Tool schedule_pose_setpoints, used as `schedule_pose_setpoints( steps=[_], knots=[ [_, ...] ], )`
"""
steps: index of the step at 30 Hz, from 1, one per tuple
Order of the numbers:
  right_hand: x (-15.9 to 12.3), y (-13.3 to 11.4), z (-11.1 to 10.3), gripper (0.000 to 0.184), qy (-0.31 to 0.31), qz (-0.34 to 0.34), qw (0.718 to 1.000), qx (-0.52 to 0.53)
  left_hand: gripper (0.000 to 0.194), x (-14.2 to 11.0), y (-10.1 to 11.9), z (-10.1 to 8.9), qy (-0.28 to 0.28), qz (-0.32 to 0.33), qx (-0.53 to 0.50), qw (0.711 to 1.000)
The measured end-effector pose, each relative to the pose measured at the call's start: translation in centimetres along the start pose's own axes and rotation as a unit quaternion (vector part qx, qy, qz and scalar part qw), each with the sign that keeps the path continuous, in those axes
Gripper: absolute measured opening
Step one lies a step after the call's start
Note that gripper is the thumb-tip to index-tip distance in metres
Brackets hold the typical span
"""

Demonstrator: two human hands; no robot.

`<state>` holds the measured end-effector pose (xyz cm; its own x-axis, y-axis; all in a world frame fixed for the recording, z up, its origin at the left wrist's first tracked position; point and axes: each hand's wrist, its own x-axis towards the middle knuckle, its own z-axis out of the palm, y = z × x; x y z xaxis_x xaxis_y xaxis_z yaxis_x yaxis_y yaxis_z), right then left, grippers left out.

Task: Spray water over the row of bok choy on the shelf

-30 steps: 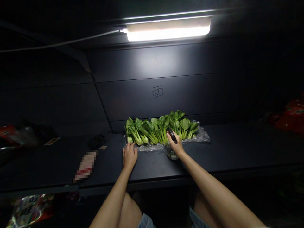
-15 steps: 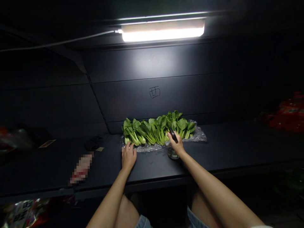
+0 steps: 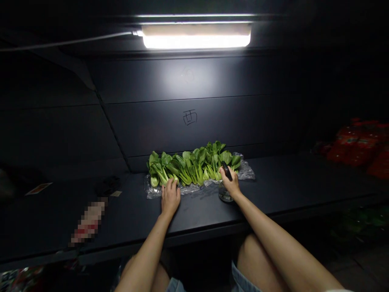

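Observation:
A row of green bok choy (image 3: 190, 166) lies on crumpled clear plastic film (image 3: 247, 172) against the back panel of a dark shelf. My right hand (image 3: 231, 184) is wrapped round a spray bottle (image 3: 225, 195) with a black trigger head and a clear body, at the right front of the greens. Its nozzle points toward the leaves. My left hand (image 3: 170, 196) lies flat with its fingers stretched out, the tips at the stem ends of the bok choy and the film's front edge. Nothing shows in its grip.
A lit lamp (image 3: 197, 37) with a white cable (image 3: 75, 42) hangs above. Red packages (image 3: 355, 144) stand at the far right. On the left lie a card (image 3: 39, 188), a small tag (image 3: 116, 194) and a blurred-out item (image 3: 89, 221). The shelf's front edge (image 3: 206, 231) runs before my knees.
The camera view has shifted, moving the scene left. Relative to the bok choy, my left hand has moved right along the front edge; my right hand with the spray bottle has also moved right.

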<state>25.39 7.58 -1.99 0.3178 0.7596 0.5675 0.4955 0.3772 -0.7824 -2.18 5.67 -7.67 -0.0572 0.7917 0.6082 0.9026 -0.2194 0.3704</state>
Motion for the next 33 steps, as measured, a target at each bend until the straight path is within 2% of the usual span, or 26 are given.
schedule_pose_setpoints(
  steps=[15, 25, 33],
  knots=[
    [0.6, 1.4, -2.8, 0.044, 0.022, -0.006, 0.999, -0.024, 0.041, 0.0, -0.2, 0.0, -0.013, 0.0, 0.012, 1.0],
    [1.2, 2.4, -3.9, 0.047, 0.049, 0.015, 0.998, -0.023, 0.041, 0.0, 0.1, -0.1, -0.023, 0.009, 0.02, 1.0],
    [1.1, 1.5, -3.8, 0.044, 0.008, -0.013, 0.999, -0.05, 0.041, 0.1, 1.2, 0.2, -0.017, 0.026, 0.02, 0.999]
  ],
)
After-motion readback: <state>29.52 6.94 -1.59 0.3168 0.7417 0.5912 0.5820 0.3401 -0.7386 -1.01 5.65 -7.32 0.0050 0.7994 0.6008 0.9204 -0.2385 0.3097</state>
